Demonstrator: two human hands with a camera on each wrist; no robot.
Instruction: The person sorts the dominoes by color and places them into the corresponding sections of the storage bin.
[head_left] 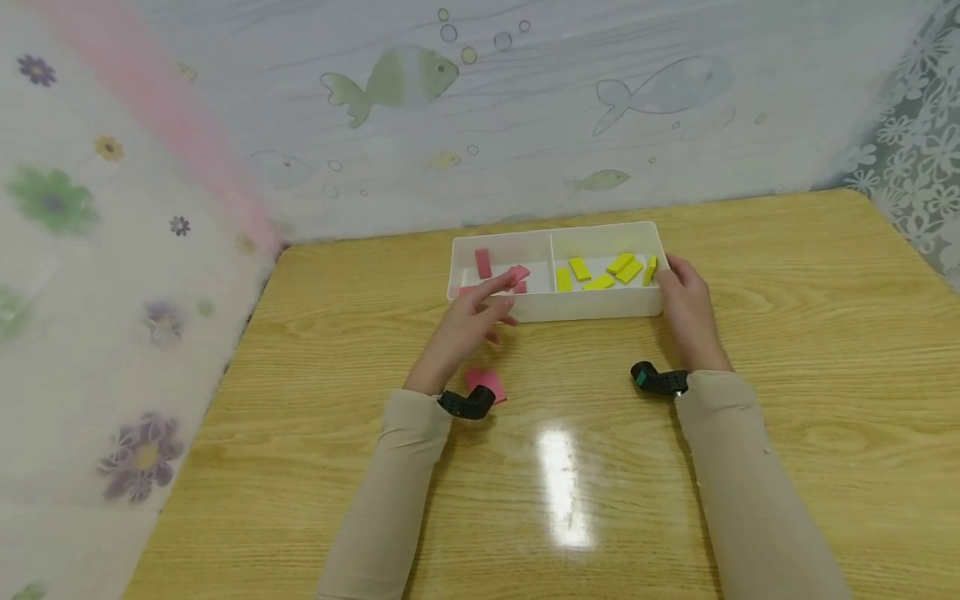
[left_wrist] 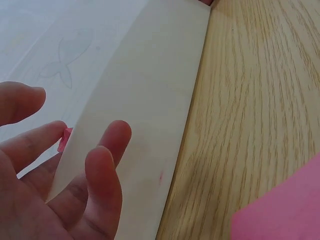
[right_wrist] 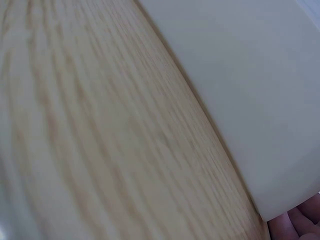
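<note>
A white two-part box [head_left: 585, 308] stands on the table near the wall. Its left compartment holds several small pink blocks [head_left: 483, 263]; several yellow blocks [head_left: 579, 268] lie in the right one. My left hand [head_left: 461, 329] hangs over the front wall of the left compartment, thumb and fingers spread apart. In the left wrist view, a fingertip overlaps a bit of pink [left_wrist: 64, 140] at the rim, with no pinch visible. At the box's right end, my right hand [head_left: 688, 304] grips the end wall. The right wrist view shows only some curled fingers [right_wrist: 285, 227] at the box corner.
On the table, partly behind the left wrist camera [head_left: 467, 404], lies a flat pink piece [head_left: 486, 382]. Another camera [head_left: 656, 379] sits on the right wrist. Patterned walls [head_left: 375, 167] border the wooden table [head_left: 300, 350] at the back and left.
</note>
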